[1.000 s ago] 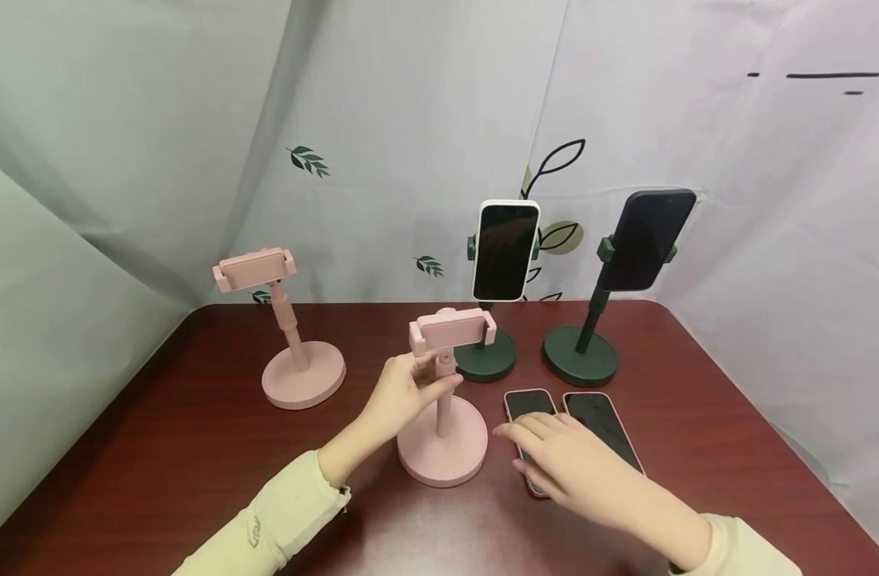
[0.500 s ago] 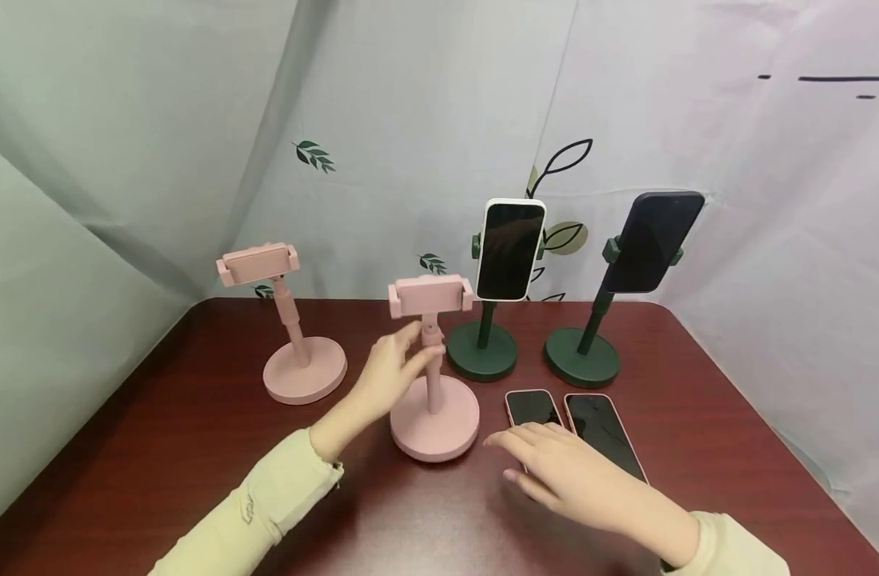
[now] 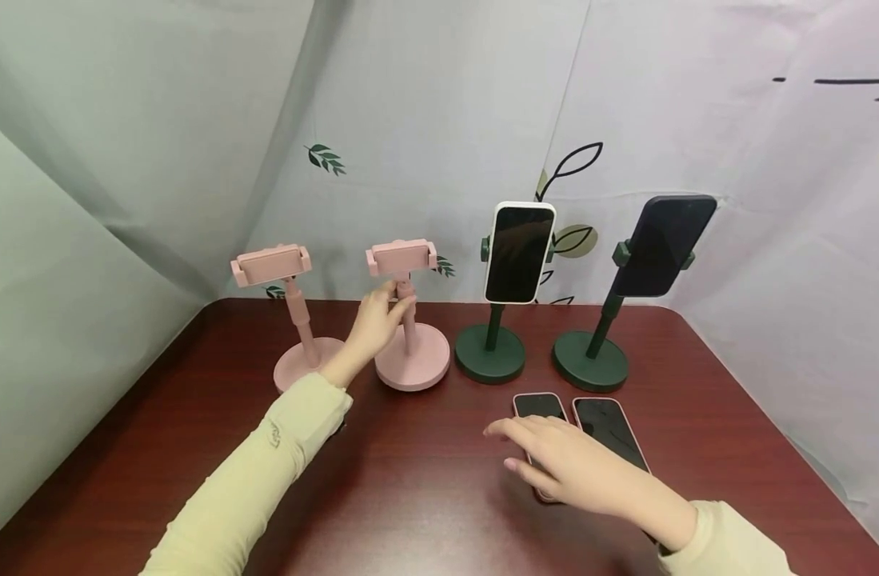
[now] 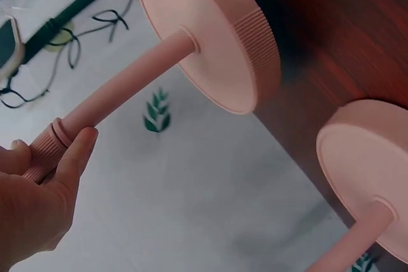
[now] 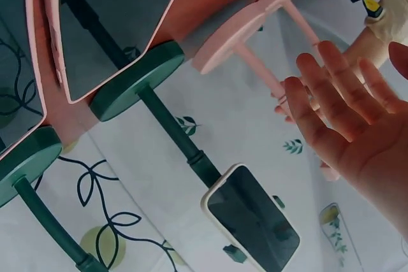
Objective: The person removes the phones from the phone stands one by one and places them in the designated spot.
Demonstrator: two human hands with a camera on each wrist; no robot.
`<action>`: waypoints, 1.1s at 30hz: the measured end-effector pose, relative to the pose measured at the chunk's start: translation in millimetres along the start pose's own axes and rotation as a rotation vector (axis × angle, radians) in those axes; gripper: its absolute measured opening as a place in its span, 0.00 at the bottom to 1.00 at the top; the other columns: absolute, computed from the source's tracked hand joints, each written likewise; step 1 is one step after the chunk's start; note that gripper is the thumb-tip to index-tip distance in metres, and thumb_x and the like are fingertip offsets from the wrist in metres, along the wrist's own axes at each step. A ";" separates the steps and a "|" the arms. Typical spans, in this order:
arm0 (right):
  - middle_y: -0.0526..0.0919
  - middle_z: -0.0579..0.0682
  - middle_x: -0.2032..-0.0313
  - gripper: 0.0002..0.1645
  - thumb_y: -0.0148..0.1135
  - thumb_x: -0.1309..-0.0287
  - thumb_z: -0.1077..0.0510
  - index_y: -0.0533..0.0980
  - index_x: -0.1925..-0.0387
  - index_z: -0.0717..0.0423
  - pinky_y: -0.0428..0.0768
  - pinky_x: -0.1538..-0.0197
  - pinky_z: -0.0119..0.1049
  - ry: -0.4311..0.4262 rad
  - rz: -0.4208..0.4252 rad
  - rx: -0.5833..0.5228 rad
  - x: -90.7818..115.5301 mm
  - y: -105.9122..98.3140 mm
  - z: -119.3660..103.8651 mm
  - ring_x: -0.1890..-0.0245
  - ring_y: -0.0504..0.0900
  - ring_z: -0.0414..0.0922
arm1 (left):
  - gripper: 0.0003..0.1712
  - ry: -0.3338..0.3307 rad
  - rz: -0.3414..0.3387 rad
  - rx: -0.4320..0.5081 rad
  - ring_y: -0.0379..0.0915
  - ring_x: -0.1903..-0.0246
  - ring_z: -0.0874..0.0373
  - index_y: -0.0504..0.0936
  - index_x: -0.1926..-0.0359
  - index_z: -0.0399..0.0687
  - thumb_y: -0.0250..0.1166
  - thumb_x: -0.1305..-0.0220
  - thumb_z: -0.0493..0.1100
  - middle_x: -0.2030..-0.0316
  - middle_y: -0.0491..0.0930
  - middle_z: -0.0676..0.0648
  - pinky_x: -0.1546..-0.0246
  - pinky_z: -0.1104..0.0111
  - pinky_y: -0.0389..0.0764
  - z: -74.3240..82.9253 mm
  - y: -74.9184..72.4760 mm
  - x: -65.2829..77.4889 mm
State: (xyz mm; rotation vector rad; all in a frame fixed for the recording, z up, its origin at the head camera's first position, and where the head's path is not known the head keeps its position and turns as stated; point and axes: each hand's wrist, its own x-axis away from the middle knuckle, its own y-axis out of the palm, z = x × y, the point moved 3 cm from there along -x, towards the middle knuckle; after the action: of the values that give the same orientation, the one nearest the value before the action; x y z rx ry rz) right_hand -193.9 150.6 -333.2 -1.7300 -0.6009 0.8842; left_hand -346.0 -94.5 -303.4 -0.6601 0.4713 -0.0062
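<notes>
My left hand (image 3: 374,324) grips the pole of a pink phone stand (image 3: 413,364) just below its holder. In the left wrist view, the thumb and fingers wrap the ribbed collar (image 4: 46,151). Whether the stand's round base touches the table, I cannot tell. The holder at its top has no phone in it. My right hand (image 3: 565,464) hovers palm down, fingers loosely extended, over two pink-edged phones (image 3: 540,406) and partly covers them. It holds nothing. A second pink stand (image 3: 272,264), its holder also without a phone, stands left of the gripped one, partly behind my left arm.
Two dark green stands (image 3: 491,356) are at the back right. One carries a white-framed phone (image 3: 520,252), the other a black phone (image 3: 665,244). A patterned curtain (image 3: 425,120) hangs behind the reddish-brown table (image 3: 425,496).
My left hand has moved the pink stand back and to the left, from in front of the green stands into line beside them. The right hand has stayed nearly still.
</notes>
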 end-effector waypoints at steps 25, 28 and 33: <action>0.79 0.40 0.49 0.19 0.53 0.34 0.53 0.69 0.43 0.48 0.77 0.49 0.40 0.102 -0.014 -0.090 -6.6 -7.0 20.1 0.50 0.79 0.39 | 0.16 -0.029 -0.006 -0.018 0.78 0.51 0.38 0.72 0.50 0.31 0.56 0.32 0.40 0.53 0.79 0.31 0.52 0.52 0.79 -19.7 8.6 -12.9; 0.79 0.42 0.49 0.19 0.53 0.34 0.54 0.69 0.42 0.50 0.78 0.49 0.41 0.129 -0.011 -0.120 -10.0 -11.0 27.9 0.50 0.79 0.41 | 0.17 -0.060 0.010 -0.024 0.78 0.52 0.39 0.73 0.49 0.33 0.57 0.33 0.42 0.52 0.79 0.32 0.51 0.51 0.77 -20.6 10.5 -12.7; 0.80 0.47 0.52 0.20 0.54 0.34 0.56 0.67 0.42 0.52 0.80 0.54 0.38 0.204 0.068 -0.202 -18.7 -22.4 47.0 0.55 0.82 0.42 | 0.21 -0.104 0.007 0.030 0.78 0.52 0.40 0.71 0.44 0.32 0.58 0.33 0.42 0.51 0.78 0.31 0.52 0.52 0.78 -19.9 12.2 -13.5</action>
State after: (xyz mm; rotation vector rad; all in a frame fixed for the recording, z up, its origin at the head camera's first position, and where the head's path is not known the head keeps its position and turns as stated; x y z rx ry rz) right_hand -242.0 170.8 -315.1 -2.0046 -0.5112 0.7014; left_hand -368.2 -94.5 -318.6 -0.6260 0.3732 0.0278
